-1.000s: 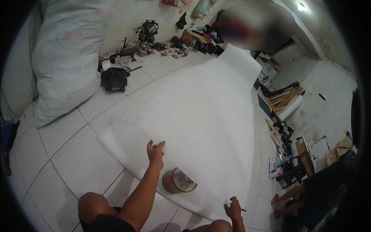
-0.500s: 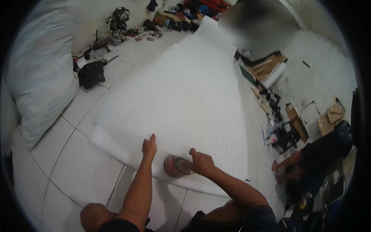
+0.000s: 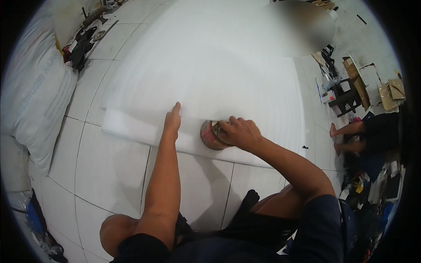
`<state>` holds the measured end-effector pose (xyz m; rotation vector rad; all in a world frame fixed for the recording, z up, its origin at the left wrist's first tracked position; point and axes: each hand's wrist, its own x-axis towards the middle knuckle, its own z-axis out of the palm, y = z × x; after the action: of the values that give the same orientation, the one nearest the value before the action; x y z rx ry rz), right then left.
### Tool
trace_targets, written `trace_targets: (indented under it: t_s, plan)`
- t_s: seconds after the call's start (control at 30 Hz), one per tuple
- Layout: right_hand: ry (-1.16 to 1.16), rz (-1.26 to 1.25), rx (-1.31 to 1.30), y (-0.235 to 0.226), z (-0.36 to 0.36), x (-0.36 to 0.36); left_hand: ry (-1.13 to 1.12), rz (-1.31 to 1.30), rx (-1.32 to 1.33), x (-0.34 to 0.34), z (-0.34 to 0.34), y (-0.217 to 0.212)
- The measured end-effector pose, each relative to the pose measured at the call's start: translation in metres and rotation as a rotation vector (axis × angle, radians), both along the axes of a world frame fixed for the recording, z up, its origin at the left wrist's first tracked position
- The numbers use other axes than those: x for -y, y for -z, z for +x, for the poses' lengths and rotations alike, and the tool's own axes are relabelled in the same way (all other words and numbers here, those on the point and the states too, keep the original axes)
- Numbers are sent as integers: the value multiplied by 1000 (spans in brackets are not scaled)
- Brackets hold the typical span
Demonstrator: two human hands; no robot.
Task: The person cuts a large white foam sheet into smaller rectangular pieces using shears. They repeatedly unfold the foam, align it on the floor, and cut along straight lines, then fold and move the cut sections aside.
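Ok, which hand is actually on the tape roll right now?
The right hand; its fingers rest on the reddish tape roll. The left hand lies flat on the white foam sheet beside it.

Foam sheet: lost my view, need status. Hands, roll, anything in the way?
Left hand flat on foam sheet. Right hand gripping tape roll at sheet's near edge. Nothing in the way.

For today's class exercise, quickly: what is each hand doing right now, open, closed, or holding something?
Left hand: open, pressed flat on the white foam sheet.
Right hand: closed around the round reddish object on the sheet's near edge.
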<state>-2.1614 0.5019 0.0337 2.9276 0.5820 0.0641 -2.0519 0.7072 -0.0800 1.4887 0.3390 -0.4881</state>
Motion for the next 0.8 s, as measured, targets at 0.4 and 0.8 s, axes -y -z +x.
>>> trace_targets:
  t_s: [0.4,0.8]
  plan:
    - [398,206,-295,5,-2,23,295,764,-67,38,-11,4]
    - [355,339,-511,-24,-65,33,172,381,-137,26,-8,37]
